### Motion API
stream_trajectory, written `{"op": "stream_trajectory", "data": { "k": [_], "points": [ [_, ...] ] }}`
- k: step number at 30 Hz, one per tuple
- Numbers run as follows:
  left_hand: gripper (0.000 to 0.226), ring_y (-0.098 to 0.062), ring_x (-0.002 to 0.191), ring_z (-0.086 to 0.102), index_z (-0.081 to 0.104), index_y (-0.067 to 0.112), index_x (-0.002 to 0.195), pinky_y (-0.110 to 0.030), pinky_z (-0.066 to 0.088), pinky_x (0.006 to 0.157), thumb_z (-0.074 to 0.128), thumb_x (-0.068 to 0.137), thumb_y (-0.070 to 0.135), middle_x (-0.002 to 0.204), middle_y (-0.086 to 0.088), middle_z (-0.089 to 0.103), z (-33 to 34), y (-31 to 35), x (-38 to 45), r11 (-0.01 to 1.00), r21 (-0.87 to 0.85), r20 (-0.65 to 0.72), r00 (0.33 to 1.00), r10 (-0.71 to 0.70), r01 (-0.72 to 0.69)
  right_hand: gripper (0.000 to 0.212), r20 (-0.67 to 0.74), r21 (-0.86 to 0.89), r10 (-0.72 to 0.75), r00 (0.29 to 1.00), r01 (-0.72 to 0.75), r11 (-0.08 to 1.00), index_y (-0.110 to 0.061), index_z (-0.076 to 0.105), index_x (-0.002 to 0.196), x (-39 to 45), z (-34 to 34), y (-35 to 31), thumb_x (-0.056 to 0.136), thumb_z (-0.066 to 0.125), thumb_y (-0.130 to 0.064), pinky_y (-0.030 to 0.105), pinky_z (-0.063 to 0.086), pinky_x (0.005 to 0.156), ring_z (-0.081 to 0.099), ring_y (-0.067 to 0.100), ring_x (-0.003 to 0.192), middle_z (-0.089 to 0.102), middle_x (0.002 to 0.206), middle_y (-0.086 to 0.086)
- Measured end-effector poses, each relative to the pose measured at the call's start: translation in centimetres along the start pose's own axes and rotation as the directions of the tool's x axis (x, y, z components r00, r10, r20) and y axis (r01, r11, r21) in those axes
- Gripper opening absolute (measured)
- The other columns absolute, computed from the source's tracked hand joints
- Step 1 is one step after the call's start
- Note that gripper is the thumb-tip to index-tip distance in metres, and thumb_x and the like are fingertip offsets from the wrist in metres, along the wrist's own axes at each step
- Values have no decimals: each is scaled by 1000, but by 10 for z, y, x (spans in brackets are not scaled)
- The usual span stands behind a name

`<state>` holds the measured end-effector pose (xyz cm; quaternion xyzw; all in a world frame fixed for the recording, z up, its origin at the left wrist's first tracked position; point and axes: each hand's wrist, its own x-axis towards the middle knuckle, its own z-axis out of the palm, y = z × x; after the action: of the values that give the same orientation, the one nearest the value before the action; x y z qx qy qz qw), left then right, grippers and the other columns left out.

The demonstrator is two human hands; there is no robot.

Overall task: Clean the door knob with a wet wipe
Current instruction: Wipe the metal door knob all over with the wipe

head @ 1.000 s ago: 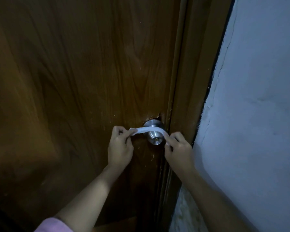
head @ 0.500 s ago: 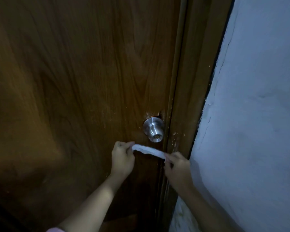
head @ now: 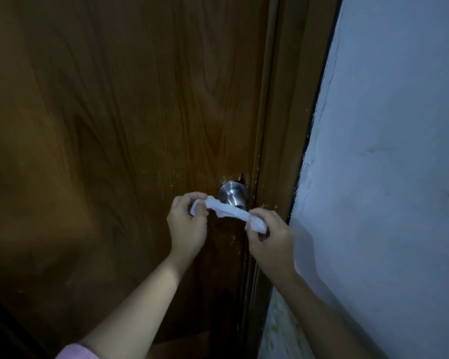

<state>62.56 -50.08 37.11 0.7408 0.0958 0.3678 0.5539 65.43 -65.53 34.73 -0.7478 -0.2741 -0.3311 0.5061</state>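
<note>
— What is counted?
— One steel door knob (head: 232, 195), one twisted wet wipe (head: 230, 211), stretched across the knob's lower front.
— And the hands?
— One end is pinched by the left hand (head: 186, 224), the other by the right hand (head: 270, 239).

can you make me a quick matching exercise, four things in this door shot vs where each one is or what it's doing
Things:
1. door knob
2. wet wipe
3. left hand
4. wall

Places or states:
A. pale, right of the door frame
B. stretched between both hands
C. silver, mounted near the door's edge
D. grips the wipe's left end

Pairs: 1-C, 2-B, 3-D, 4-A
</note>
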Motion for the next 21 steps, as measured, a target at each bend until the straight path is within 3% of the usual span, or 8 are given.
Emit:
{"op": "stream_trajectory", "data": {
  "k": [4, 8, 12, 14, 17, 21],
  "points": [
    [13, -14, 85, 63, 64, 20, 95, -18, 52, 68, 59, 86, 13, 99, -8, 63, 0, 7, -29, 1000, -23, 220, 975, 22, -17, 18, 56, 95, 72, 996, -77, 993, -9, 58, 89, -10, -1, -16, 77, 70, -5, 8, 46, 53, 60, 7, 70, 63, 74, 0],
    [14, -13, 89, 62, 66, 19, 96, -17, 49, 70, 59, 85, 24, 103, -5, 62, -2, 23, -54, 996, -45, 398, 915, -56, 80, 17, 150, 150, 46, 988, -69, 986, -10, 58, 91, -18, -13, -32, 79, 69, -11, 9, 45, 53, 62, 5, 67, 63, 76, -3],
    [17, -13, 92, 61, 65, 20, 97, -20, 47, 72, 66, 81, 24, 103, -3, 62, -9, 32, -62, 998, 4, 409, 910, -63, 67, 27, 249, 186, 106, 963, -155, 970, -11, 55, 102, -27, -29, -43, 81, 58, 5, 7, 47, 57, 64, -2, 81, 66, 90, -8],
    [14, -14, 94, 61, 66, 21, 96, -23, 48, 76, 64, 82, 21, 103, -3, 64, -15, 38, -63, 998, 39, 447, 892, -66, 54, 35, 274, 203, 179, 945, -239, 950, -13, 54, 108, -31, -38, -51, 80, 54, 9, 6, 46, 58, 62, -4, 79, 67, 94, -5],
    [16, -16, 99, 62, 66, 21, 98, -28, 49, 85, 63, 83, 17, 105, -3, 65, -24, 48, -65, 998, 15, 496, 866, -62, 63, 33, 234, 218, 281, 931, -332, 918, -22, 51, 115, -34, -44, -62, 86, 58, -8, 7, 48, 68, 59, 0, 90, 64, 102, -2],
    [23, -10, 98, 63, 63, 24, 103, -23, 51, 84, 59, 85, 10, 107, -2, 65, -46, 65, -74, 993, -84, 522, 853, -24, 79, 33, 309, 313, 375, 874, -466, 828, -34, 50, 118, -46, -49, -87, 89, 56, -21, 20, 52, 83, 61, 3, 99, 63, 110, -7]
  ]
}}
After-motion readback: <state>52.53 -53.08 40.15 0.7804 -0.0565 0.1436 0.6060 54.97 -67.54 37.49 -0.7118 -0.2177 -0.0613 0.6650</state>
